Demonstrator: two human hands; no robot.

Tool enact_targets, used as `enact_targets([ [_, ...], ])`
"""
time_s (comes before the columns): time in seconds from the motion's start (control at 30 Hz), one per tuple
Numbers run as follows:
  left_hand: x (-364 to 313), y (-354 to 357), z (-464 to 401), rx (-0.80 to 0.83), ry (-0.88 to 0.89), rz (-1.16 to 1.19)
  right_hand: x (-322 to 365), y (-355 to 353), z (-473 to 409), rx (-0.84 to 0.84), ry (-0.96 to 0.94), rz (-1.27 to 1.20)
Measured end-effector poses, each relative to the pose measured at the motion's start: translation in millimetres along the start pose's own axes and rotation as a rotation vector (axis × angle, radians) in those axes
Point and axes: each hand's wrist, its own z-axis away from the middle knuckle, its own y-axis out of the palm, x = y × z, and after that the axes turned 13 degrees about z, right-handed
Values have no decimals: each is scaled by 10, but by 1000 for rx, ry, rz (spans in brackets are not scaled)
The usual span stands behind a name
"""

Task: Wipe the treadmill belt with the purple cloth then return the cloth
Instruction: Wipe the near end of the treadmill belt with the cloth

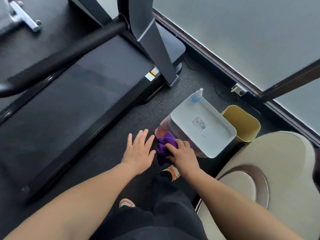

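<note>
The purple cloth [163, 148] hangs bunched at the near end of a clear storage box, just below its white lid [216, 122]. My right hand [183, 155] grips the cloth from the right, fingers curled over its top. My left hand [139, 149] hovers just left of the cloth with fingers spread and straight, holding nothing. The dark treadmill belt [83, 94] stretches diagonally across the left half of the view, well left of both hands.
A blue spray bottle [197, 96] stands at the lid's far corner. A yellow bin [242, 125] sits right of the box. A beige padded seat [270, 174] fills the lower right. The treadmill upright [155, 45] and handrail [65, 54] rise ahead; my feet stand on dark carpet.
</note>
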Motion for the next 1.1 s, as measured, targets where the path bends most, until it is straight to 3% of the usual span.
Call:
enact_targets([
  [0.53, 1597, 522, 2503, -247, -278, 243, 2158, 97, 835, -76, -272, -8],
  [0.87, 2314, 721, 3554, -384, -466, 395, 3422, 16, 984, 41, -477, 25],
  [1.1, 2890, 761, 3943, -449, -569, 457, 4138, 45, 807, 157, -579, -100],
])
